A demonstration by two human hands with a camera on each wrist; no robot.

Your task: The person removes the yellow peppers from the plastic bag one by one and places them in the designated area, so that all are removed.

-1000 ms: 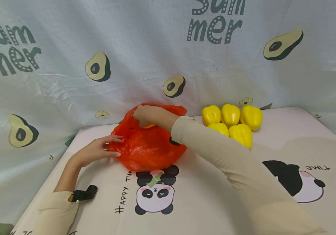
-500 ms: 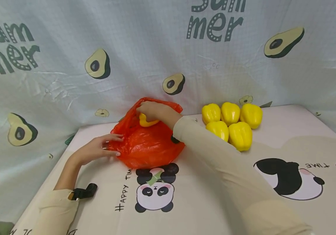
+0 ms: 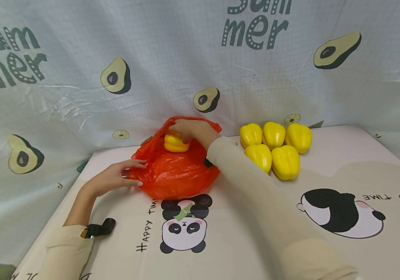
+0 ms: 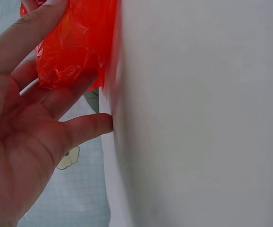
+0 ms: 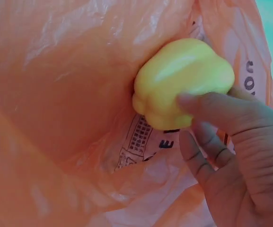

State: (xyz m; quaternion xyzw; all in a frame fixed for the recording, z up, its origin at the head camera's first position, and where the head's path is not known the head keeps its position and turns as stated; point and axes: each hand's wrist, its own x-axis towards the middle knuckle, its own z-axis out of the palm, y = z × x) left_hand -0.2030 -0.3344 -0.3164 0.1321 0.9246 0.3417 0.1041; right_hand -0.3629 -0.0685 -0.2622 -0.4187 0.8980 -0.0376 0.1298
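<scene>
A red plastic bag [image 3: 177,175] lies on the table with its mouth raised at the back. My right hand [image 3: 198,130] reaches into that mouth and holds a yellow bell pepper [image 3: 176,143]. In the right wrist view the thumb lies on the near side of the pepper [image 5: 181,82], with fingers underneath; the bag's inside [image 5: 70,94] surrounds it. My left hand [image 3: 117,179] holds the bag's left edge between thumb and fingers. The left wrist view shows the bag [image 4: 77,47] between these digits, the little finger touching the white tabletop [image 4: 188,113].
Several yellow bell peppers [image 3: 286,162] are grouped on the table right of the bag, beside my right forearm. A patterned curtain [image 3: 172,58] hangs along the table's back edge. Panda prints [image 3: 184,233] mark the tabletop.
The yellow pepper in my right hand has come more into sight at the bag's mouth. The right forearm has shifted slightly, uncovering more of the panda print. My left hand stays put.
</scene>
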